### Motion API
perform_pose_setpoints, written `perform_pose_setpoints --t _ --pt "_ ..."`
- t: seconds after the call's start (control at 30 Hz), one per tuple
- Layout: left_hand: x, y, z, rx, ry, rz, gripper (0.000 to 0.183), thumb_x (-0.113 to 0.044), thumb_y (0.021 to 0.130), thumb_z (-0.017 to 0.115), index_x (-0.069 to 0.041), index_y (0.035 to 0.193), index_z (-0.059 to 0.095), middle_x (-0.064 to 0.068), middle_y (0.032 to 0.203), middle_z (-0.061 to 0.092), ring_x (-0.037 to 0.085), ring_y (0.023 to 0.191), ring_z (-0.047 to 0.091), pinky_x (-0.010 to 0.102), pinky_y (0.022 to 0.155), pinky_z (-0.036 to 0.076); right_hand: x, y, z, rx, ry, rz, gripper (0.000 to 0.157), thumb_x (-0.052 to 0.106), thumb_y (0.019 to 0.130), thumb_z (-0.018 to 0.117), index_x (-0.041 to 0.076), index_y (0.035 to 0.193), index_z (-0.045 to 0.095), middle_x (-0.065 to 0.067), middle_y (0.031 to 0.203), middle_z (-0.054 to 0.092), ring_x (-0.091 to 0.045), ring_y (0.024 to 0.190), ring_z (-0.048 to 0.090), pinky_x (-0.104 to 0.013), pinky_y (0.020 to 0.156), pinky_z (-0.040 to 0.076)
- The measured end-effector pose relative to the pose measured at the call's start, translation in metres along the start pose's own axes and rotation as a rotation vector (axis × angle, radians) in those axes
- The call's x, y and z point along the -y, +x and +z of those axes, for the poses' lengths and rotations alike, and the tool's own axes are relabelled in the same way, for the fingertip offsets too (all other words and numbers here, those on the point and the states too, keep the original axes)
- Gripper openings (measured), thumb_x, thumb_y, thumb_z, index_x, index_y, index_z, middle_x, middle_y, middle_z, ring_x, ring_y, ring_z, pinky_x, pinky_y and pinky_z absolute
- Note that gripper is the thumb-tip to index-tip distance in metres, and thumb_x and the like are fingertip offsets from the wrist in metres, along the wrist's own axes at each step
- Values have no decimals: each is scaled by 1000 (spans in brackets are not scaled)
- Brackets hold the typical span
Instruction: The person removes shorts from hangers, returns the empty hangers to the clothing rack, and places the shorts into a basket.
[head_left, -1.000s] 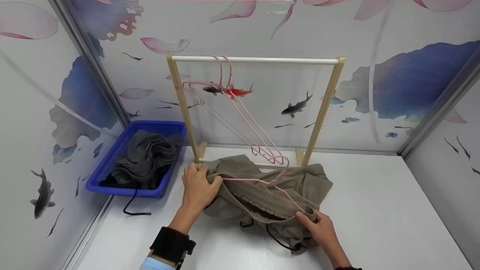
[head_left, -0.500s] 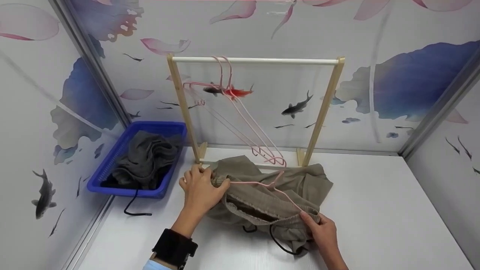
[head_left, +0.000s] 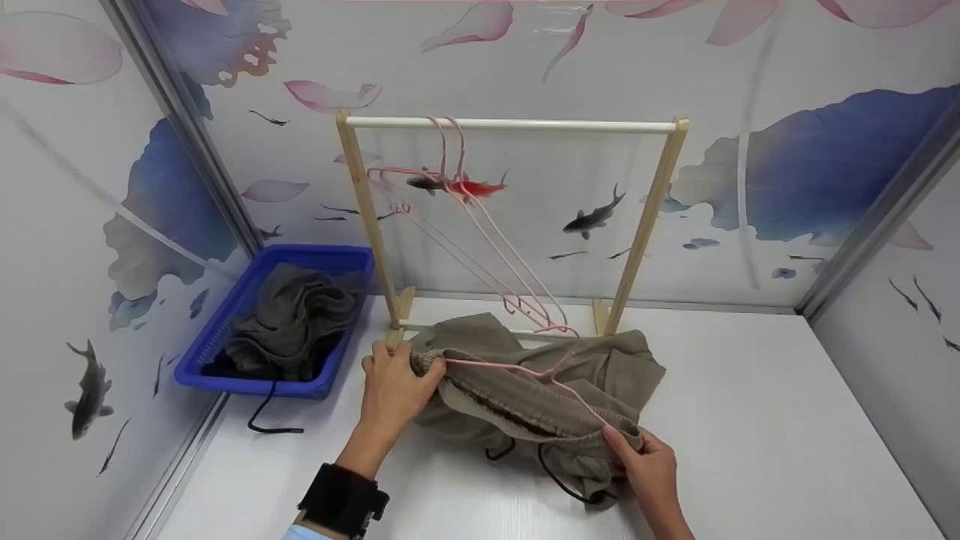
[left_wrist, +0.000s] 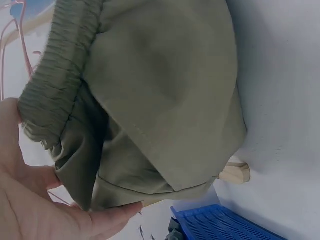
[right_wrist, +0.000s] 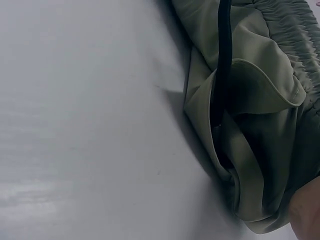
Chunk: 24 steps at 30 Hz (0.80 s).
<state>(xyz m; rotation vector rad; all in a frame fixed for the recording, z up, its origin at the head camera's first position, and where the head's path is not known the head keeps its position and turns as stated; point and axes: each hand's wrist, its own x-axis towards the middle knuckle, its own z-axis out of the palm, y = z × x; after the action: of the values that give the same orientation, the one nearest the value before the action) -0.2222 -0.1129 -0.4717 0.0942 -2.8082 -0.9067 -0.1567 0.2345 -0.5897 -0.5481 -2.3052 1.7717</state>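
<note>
Olive-green drawstring pants (head_left: 600, 375) lie spread on the white table, their elastic waistband facing the person. A pink clothes hanger (head_left: 517, 367) sits at the waist, its hook toward the rack and its arm ends hidden in the waistband and under the hands. My left hand (head_left: 395, 390) pinches the left end of the waistband, thumb on top. At the right end, my right hand (head_left: 649, 461) pinches the waistband beside the hanger's arm. The left wrist view shows the gathered waistband (left_wrist: 60, 75) between thumb and fingers. A black drawstring (right_wrist: 222, 60) hangs down in the right wrist view.
Behind the pants stands a wooden rack (head_left: 652, 217) with a white rail (head_left: 555, 125), where several pink hangers (head_left: 495, 240) hang toward the left. Left of it, a blue basket (head_left: 322, 386) holds a dark grey garment (head_left: 292, 315), its black cord trailing onto the table.
My left hand moved slightly right, then back left, with the waistband. The waist opening looks narrower, and the hanger's hook has shifted slightly. My right hand has moved slightly right, still pinching the waistband.
</note>
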Motion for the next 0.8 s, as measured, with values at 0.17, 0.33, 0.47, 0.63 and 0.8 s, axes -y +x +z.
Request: perform_pose_setpoints --t 0.17,0.33,0.47,0.63,0.8 --pt "-1 2 1 -68 -45 21 56 -45 93 63 0 125 67 22 123 48 44 109 46 53 94 47 2 0 -2 49 -43 -19 33 34 91 81 5 86 68 1 72 58 -11 68 53 -25 61 46" --pt "-1 3 3 -142 -69 77 52 -38 97 61 5 127 66 24 121 54 47 109 50 55 96 47 3 1 -5 113 -103 -84 32 31 93 79 6 82 61 1 69 52 -12 66 50 -25 61 43" --pt "-1 4 5 -218 -78 142 44 -31 99 61 7 119 68 25 115 58 47 105 54 54 93 48 2 3 -7 149 -133 -95 36 31 95 76 8 77 54 3 67 47 -11 64 47 -25 60 40" --pt "-2 6 7 -332 -85 213 29 -20 96 62 7 102 69 23 104 62 45 96 57 53 86 49 2 5 -9 165 -134 -43 41 33 99 71 12 72 47 2 66 41 -13 65 44 -26 60 38" --pt "-4 7 10 -394 -94 232 24 -14 97 62 9 101 68 23 100 63 44 92 59 53 82 52 3 7 -12 178 -113 27 41 37 100 68 12 73 50 2 69 40 -15 70 45 -27 62 38"
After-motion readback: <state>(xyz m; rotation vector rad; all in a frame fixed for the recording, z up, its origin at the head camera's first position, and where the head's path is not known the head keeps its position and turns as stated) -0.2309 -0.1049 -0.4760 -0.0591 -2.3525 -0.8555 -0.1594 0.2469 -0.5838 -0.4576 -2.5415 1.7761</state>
